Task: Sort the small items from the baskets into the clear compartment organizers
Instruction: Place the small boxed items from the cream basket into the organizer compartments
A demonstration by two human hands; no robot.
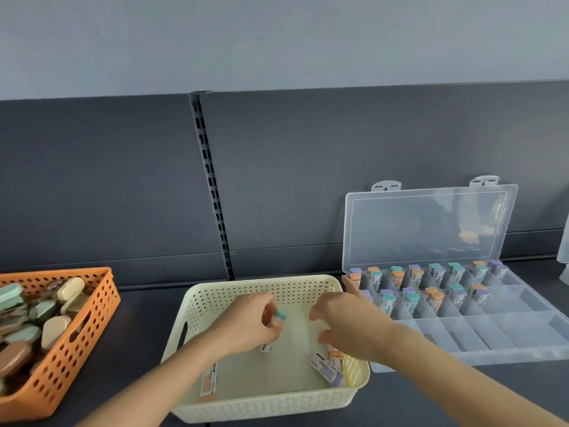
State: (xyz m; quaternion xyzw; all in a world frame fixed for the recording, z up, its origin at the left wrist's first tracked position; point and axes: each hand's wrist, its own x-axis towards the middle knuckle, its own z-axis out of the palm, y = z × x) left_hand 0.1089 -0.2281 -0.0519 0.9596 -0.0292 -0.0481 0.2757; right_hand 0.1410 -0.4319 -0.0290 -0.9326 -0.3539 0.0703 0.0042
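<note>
In the lower centre, the cream perforated plastic basket (268,405) holds a few small capped tubes. A purple-capped tube (326,369) lies by its right wall, long axis diagonal, just below the right hand (348,328) in the frame. That hand hovers palm-down, fingers spread, holding nothing. The left hand (246,325) pinches a teal-capped tube (280,315) mid-basket. Further right, the clear plastic compartment organizer (508,334), lid raised, sits nearer the right hand.

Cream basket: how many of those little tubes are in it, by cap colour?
Teal-capped tube: 1, pinched by the left hand
Orange-capped tubes: 2
Purple-capped tube: 1
Total: 4 showing in the cream basket; more may be hidden.
</note>
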